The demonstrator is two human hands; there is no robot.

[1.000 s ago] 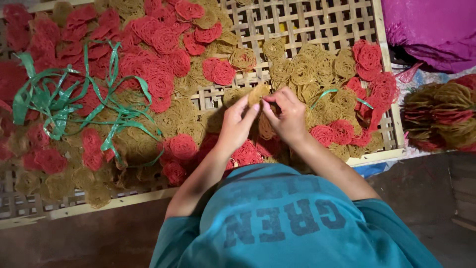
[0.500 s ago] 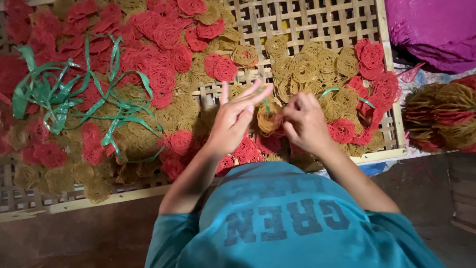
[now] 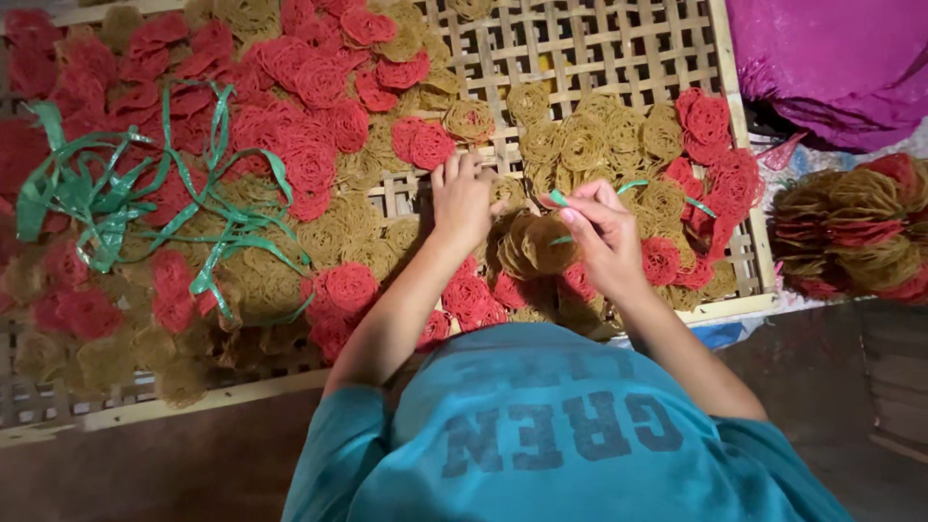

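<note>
Pinching a green strip (image 3: 559, 198), the right hand (image 3: 604, 237) closes its fingers on it above a stacked brown bundle (image 3: 534, 246); the left hand (image 3: 462, 198) rests open-fingered beside, steadying it on the bamboo tray (image 3: 580, 43).

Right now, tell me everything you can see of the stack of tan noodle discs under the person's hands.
The stack of tan noodle discs is a bunch of thin round nests of fine, dry-looking strands, leaning on edge on the woven bamboo tray near its front rim. The left hand rests flat beside it; the right hand pinches a green plastic strip just above it. Red discs lie around its base.
</note>
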